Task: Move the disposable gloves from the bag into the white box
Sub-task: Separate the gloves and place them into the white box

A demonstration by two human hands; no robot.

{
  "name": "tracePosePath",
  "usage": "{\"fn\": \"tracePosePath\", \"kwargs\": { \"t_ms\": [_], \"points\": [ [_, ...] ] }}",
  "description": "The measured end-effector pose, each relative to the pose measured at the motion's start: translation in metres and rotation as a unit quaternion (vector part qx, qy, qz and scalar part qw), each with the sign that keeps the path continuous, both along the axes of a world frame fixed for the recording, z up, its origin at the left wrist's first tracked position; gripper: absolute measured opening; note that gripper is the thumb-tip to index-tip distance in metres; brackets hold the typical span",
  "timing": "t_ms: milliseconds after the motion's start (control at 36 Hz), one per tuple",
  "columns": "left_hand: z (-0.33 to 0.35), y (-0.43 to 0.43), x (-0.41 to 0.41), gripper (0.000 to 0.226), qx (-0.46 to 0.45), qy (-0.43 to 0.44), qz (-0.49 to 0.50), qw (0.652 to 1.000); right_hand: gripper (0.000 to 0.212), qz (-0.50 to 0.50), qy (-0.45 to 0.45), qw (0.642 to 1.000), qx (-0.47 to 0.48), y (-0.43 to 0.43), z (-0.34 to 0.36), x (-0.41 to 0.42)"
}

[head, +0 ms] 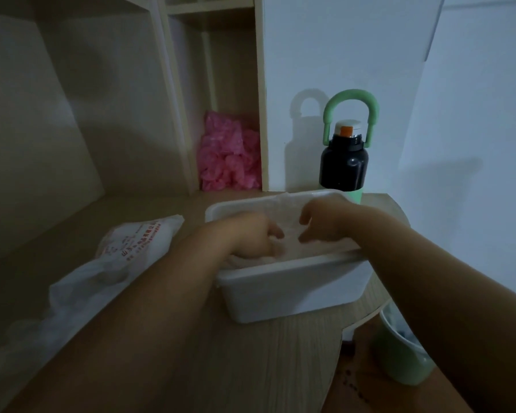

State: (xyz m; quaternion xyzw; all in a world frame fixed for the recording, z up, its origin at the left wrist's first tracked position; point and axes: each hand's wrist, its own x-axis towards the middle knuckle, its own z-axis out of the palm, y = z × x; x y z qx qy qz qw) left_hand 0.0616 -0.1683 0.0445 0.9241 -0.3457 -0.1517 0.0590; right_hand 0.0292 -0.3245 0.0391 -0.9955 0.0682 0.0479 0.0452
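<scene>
The white box [280, 289] stands on the wooden desk, and both my hands are inside it. A pile of thin, translucent disposable gloves [283, 211] fills the box. My left hand [249, 236] is sunk into the pile at the box's left side, its fingers curled down into the gloves. My right hand [325, 223] hovers over the pile on the right, fingers and thumb bent but apart, with nothing clearly between them. The white plastic bag [125, 257] with red print lies crumpled on the desk to the left of my left forearm.
A black bottle with a green handle [344, 162] stands just behind the box. A pink plastic bundle [228, 153] fills a shelf niche at the back. A green bin [399, 353] sits on the floor past the desk's curved right edge [367, 317].
</scene>
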Motion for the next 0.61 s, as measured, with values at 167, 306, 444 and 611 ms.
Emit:
{"fn": "tracePosePath", "kwargs": {
  "t_ms": [167,306,444,611],
  "points": [
    [0.015,0.044,0.001,0.024,-0.340,-0.060,0.019,0.938,0.026,0.011,-0.201,0.972,0.124,0.035,0.028,-0.010],
    [0.010,0.102,-0.006,0.016,-0.496,-0.097,0.109,0.856,0.014,0.070,-0.308,0.928,0.198,0.091,0.031,-0.015],
    [-0.012,0.161,-0.019,0.019,-0.526,-0.149,0.187,0.816,0.022,0.132,-0.335,0.900,0.246,0.156,0.029,-0.025],
    [-0.059,0.206,-0.036,0.019,-0.507,-0.155,0.262,0.806,0.018,0.175,-0.338,0.873,0.304,0.213,-0.005,-0.039]
  ]
}}
